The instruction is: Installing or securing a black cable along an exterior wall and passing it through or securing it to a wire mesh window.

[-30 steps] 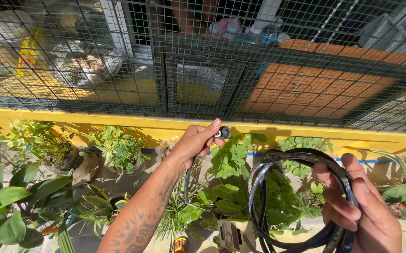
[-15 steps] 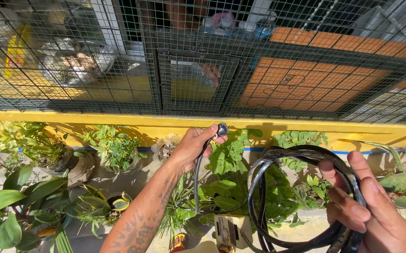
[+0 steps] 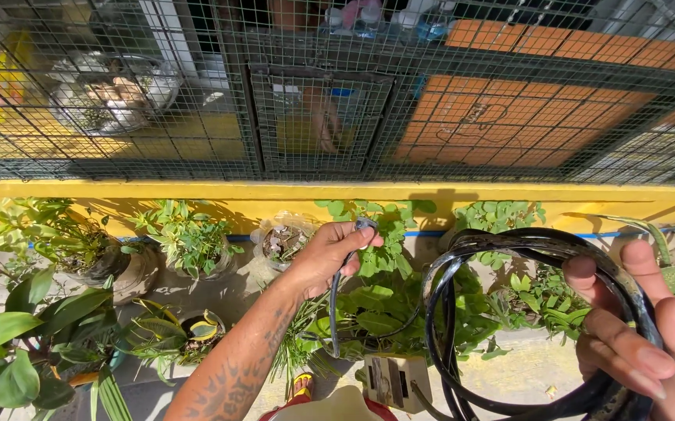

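Outdoor spot, hard direct sun, sharp shadows. Dark wire mesh fence (image 3: 197, 117) spans the top half, with a small framed mesh hatch (image 3: 318, 117) at centre. Behind it: orange tiled floor (image 3: 524, 117) on the right, yellow floor on the left. Yellow painted ledge (image 3: 158, 193) runs full width under the mesh. Below, potted green plants (image 3: 185, 238) stand on pale concrete ground (image 3: 524, 370).

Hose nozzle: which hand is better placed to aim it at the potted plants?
Likely the left hand: it grips the hose end over the potted plants. The right hand is occupied holding the coiled hose.
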